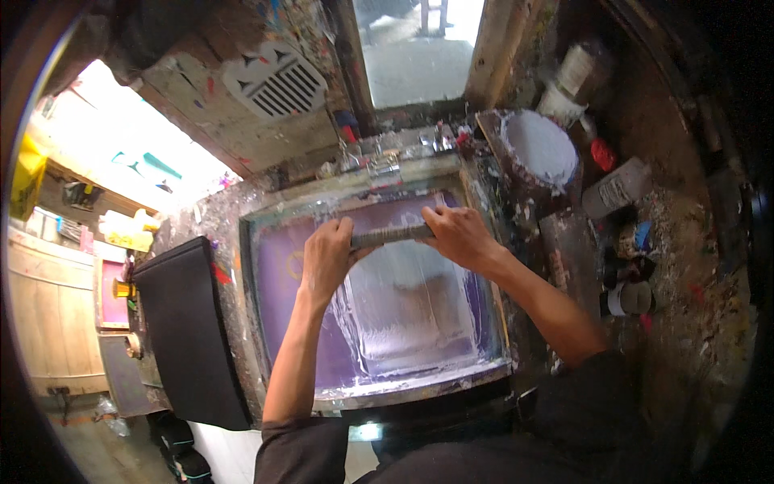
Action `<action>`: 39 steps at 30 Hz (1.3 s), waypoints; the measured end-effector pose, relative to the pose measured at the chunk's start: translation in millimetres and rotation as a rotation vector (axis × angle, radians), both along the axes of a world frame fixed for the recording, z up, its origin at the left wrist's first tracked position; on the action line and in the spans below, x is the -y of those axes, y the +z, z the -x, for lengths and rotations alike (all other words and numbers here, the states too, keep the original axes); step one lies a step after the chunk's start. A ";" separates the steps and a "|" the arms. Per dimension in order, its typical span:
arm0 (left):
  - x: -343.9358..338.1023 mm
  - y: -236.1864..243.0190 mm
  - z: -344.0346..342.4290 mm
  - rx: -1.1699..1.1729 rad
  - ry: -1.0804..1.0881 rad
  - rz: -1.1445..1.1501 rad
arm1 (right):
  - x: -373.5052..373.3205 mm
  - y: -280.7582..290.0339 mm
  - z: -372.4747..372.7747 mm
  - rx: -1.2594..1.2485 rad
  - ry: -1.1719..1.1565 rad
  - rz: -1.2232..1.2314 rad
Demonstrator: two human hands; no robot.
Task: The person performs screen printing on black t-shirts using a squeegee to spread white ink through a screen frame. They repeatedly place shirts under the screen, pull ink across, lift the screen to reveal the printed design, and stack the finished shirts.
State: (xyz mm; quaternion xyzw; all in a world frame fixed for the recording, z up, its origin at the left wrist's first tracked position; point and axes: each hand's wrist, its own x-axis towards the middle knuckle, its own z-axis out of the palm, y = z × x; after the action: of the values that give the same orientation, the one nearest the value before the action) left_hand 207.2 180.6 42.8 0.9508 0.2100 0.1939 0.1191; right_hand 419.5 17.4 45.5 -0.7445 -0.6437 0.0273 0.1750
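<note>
Two bare hands grip one greyish bar-shaped tool, which lies level between them. The left hand has its fingers curled closed around the bar's left end; the right hand is likewise closed over the right end. Both are above a framed screen, toward its far side, and the bar's lower edge is hidden.

Beneath and around the hands spreads the screen's purple mesh. Closer to the body than the hands, a pale, roughly rectangular area shows on it, bordered with streaks of white paint.

Left of the left hand, beyond the frame, lies a flat black panel. Farther away than that hand is a white sheet with black stripes. Beyond the right hand and to its right, a round tub is coated with whitish paint; a translucent bottle lies tilted farther right.
</note>
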 end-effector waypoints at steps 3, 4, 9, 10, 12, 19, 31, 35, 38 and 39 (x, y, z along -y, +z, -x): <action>53.4 -2.4 40.4 -0.098 0.053 0.076 | 52.1 -7.4 28.5 -0.057 0.039 0.046; 70.8 -0.6 52.9 -0.093 0.058 0.079 | 70.2 -5.6 40.9 -0.071 0.064 -0.010; 160.3 7.0 111.4 -0.073 0.013 0.039 | 156.3 15.0 111.4 -0.035 0.060 0.071; 175.5 6.5 122.7 -0.020 -0.014 0.012 | 169.8 16.5 123.0 -0.026 0.047 0.067; 193.0 1.7 139.8 -0.074 0.025 0.108 | 185.6 14.0 131.6 0.012 0.061 0.021; 211.1 -15.4 232.2 0.002 0.328 -0.018 | 188.1 1.4 156.2 0.321 -0.004 -0.150; 137.0 125.0 231.6 0.086 0.332 -0.294 | 141.5 124.4 161.0 0.289 -0.060 -0.505; 86.1 143.6 170.0 0.855 0.559 -0.636 | 56.9 238.9 108.4 0.378 -0.102 -0.531; 44.4 75.5 98.7 0.812 0.196 -0.440 | 7.0 301.9 84.5 0.286 -0.155 -0.386; 21.7 47.8 74.2 0.421 0.271 -0.281 | -4.1 319.4 75.2 0.226 -0.190 -0.249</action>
State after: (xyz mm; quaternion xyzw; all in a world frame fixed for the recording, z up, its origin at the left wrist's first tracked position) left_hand 132.9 158.9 90.6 0.8601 0.2771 0.4282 0.0002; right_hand 344.3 21.5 364.9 -0.7730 -0.5843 -0.1530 0.1940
